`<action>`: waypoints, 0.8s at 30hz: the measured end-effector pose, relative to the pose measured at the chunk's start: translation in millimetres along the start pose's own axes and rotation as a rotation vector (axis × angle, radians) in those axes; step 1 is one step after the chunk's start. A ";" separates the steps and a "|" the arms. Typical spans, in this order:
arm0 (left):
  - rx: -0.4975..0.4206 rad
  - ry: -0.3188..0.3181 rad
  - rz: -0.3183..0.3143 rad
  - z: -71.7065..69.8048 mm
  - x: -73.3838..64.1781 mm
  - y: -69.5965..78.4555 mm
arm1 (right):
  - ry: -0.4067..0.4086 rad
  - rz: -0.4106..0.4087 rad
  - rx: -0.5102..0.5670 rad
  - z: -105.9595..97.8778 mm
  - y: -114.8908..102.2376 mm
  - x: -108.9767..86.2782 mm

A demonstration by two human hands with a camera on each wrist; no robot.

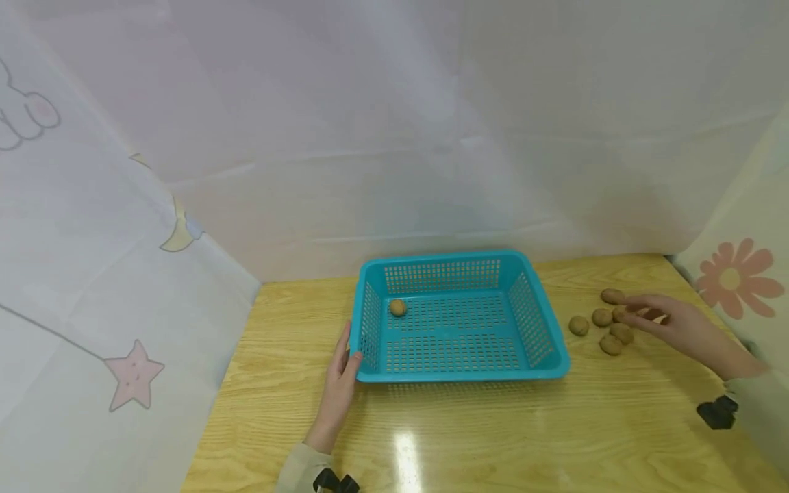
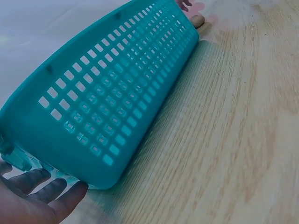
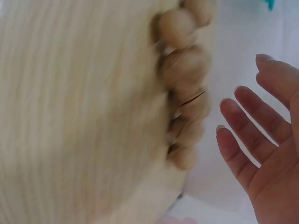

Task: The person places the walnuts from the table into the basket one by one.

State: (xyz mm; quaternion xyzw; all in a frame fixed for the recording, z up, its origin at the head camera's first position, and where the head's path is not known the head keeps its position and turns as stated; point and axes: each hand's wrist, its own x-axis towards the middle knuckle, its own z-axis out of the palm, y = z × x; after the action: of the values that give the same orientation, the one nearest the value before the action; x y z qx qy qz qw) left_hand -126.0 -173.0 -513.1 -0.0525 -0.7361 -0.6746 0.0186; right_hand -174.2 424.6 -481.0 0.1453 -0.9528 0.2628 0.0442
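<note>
A blue plastic basket [image 1: 462, 376] with slotted walls stands on the wooden table. One walnut [image 1: 398, 307] lies inside it, near the back left corner. My left hand [image 1: 337, 390] grips the basket's left end, thumb over the rim and fingers against the outside; the left wrist view shows these fingers [image 2: 67, 200] at the lower corner. To the right of the basket, several walnuts [image 1: 611, 344] lie in a loose cluster. Over their right side hovers my right hand [image 1: 687, 333], fingers extended and partly covering one walnut. The right wrist view shows its palm [image 3: 275, 186] holding nothing.
A pale cloth backdrop [image 1: 419, 150] rises right behind the basket and table edge. Printed cloth [image 1: 740, 329] with a flower borders the right side, and more cloth [image 1: 135, 294] hangs on the left. Bare wood [image 1: 481, 438] shows in front of the basket.
</note>
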 end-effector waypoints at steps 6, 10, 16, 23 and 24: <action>-0.010 -0.005 0.011 -0.2 -0.1 0.2 | -0.063 0.022 -0.036 3.2 22.9 -1.4; -0.019 -0.005 -0.003 -0.3 -0.5 0.0 | -0.054 -0.023 -0.043 8.2 33.4 0.6; -0.031 -0.004 -0.042 -0.8 -0.3 -0.4 | -0.057 -0.068 -0.062 16.8 43.1 4.0; -0.037 -0.001 -0.066 -0.9 -0.3 0.0 | -0.087 -0.037 -0.112 22.4 43.6 9.0; -0.039 -0.001 -0.069 -1.0 -0.4 0.1 | -0.087 -0.034 -0.116 22.9 43.2 9.5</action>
State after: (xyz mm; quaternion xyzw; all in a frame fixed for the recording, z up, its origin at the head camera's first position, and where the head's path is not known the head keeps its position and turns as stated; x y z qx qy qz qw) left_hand -125.6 -173.9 -513.0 -0.0274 -0.7243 -0.6889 -0.0060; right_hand -196.4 445.9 -520.2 0.1697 -0.9649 0.2000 0.0155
